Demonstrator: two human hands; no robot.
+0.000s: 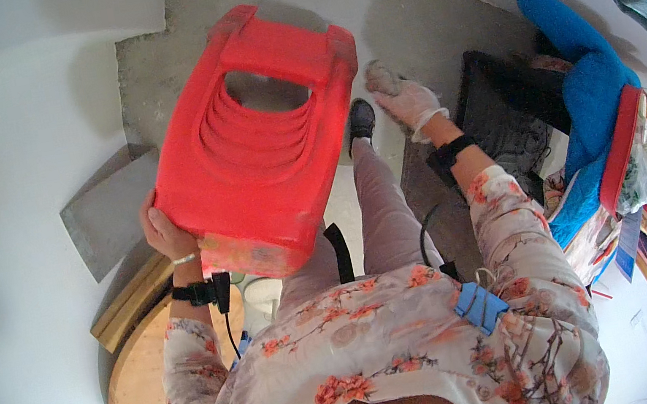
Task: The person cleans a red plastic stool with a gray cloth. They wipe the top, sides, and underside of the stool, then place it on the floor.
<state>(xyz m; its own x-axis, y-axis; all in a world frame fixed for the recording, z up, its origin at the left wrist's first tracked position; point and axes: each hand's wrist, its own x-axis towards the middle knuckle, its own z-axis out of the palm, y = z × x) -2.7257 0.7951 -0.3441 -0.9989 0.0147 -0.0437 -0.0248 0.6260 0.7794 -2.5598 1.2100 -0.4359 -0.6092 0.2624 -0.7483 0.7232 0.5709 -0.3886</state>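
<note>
A large red moulded plastic piece (260, 206), with a wide opening and curved ridges below it, is held up tilted in front of me. My left hand (167, 233) grips its lower left edge, the thumb on the near face and the other fingers partly hidden behind. Stickers or smudges mark its lower end. My right hand (406, 101), in a thin clear glove, is apart from the piece on its right. It is closed around a greyish crumpled cloth or wad (382, 78), whose exact kind I cannot tell.
A grey panel (113, 211), wooden boards (131, 298) and a round wooden top (148, 379) lean at the left wall. To the right are a dark bag-like item (504, 133), a blue padded object (590, 67) and a red-edged container (623, 148) of bagged things. Grey concrete floor (158, 95) lies ahead.
</note>
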